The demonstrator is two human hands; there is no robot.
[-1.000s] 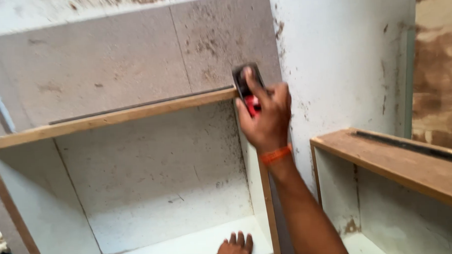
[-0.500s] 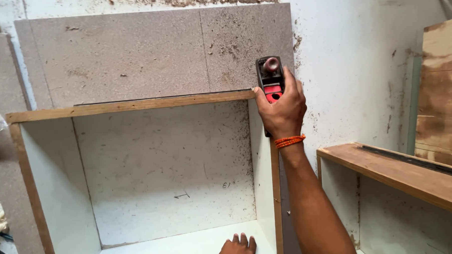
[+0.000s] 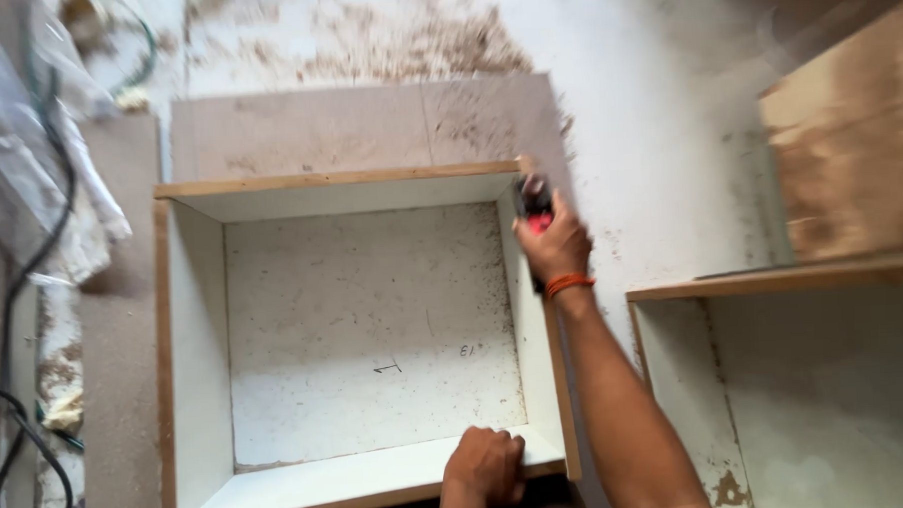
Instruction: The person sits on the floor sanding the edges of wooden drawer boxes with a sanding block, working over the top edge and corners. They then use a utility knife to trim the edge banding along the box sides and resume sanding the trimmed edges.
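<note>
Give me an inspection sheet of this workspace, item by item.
Surface: white floor strewn with sawdust.
Job's things: open white box carcass with bare wood edges; small red and black power tool at its far right corner.
Clutter: crumpled plastic sheeting on the left.
Hands: right hand grips the tool; left hand rests on the near edge.
Cables: black cable along the left.
Surroundings: second carcass and a plywood board on the right.

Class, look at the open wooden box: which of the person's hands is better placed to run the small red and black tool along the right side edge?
Right. The right hand already grips the tool at that edge's far corner; the left hand presses the near panel.
</note>
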